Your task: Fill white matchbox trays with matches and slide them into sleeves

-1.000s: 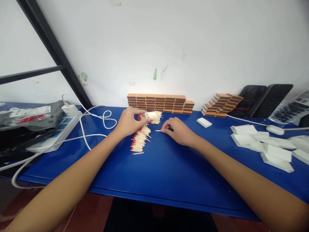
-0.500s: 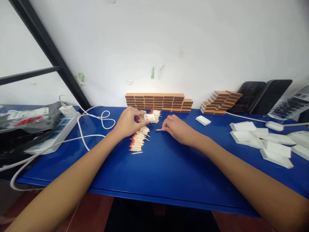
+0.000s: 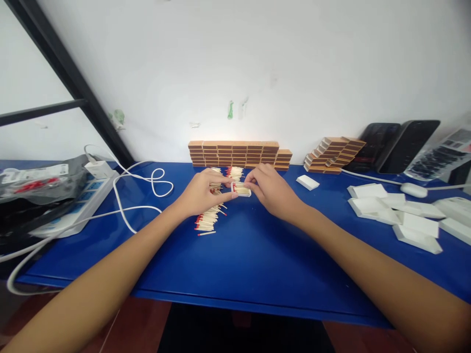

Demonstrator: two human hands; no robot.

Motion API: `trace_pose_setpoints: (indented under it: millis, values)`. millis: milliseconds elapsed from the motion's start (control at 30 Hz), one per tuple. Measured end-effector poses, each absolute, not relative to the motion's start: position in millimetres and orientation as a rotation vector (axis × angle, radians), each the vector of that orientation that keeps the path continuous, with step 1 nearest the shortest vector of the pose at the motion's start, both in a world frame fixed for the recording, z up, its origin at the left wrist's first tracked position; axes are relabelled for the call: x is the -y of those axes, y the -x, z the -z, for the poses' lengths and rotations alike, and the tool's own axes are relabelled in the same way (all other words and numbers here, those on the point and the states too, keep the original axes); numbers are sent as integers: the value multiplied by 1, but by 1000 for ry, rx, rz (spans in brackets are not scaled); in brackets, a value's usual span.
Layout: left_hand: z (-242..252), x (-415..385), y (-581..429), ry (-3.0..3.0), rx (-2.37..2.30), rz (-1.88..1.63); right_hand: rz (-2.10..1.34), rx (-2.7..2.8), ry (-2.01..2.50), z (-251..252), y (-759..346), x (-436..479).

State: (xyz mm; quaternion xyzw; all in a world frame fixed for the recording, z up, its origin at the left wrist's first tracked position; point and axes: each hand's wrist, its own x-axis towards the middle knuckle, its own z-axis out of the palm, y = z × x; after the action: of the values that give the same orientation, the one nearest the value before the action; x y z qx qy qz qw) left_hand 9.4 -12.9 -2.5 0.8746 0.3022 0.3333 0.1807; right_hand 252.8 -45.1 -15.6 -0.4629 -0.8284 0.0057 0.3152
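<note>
My left hand [image 3: 206,192] grips the left end of a small white matchbox tray [image 3: 250,194] between thumb and fingers. Red-tipped matches [image 3: 241,189] lie inside it, heads toward the left. At the tray's right end, my right hand [image 3: 271,189] is closed in a pinch on a match, whose stick merges with those in the tray. Under and beside my left hand spreads a pile of loose matches [image 3: 206,219], partly covered by the hand. Another heap of matches [image 3: 234,172] lies just behind the tray. One single match [image 3: 206,233] rests in front of the pile.
Stacked matchboxes [image 3: 235,154] line the wall, with a second stack [image 3: 333,154] to the right. One white tray [image 3: 307,182] lies apart from several white trays [image 3: 371,203]. Phones [image 3: 408,147] lean at the right. A power strip [image 3: 91,196] and white cables [image 3: 121,215] occupy the left.
My right hand has moved left with its match to the tray. My left hand has brought the tray slightly right and nearer, tilting its matches into view.
</note>
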Motion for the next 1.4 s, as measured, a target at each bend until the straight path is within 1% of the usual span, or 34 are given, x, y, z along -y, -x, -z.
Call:
trace_pose_setpoints:
  millis: [133,267,500,700,867,1100,1267,1400]
  values:
    - [2,12,-9,-2472,-867,-947,6,2170,1206,13,-251,48]
    - [2,4,-5,-2470,-1006,-1033,24,2075,1214,14,-253,43]
    - [-3,-5,4,-2473,-1152,-1163,-108,2178,1224,37,-246,18]
    - [-7,-4,5,-2449,-1165,-1193,-122,2223,1265,46,-237,10]
    - [-6,-5,5,-2455,-1166,-1200,-129,2283,1257,42,-246,15]
    - [-2,-6,4,-2515,-1148,-1137,-265,2325,1317,31,-267,32]
    - [0,-5,2,-2531,-1173,-1092,-220,2240,1289,23,-268,34]
    - [2,0,-2,-2547,-1074,-1061,-184,2171,1237,16,-262,39]
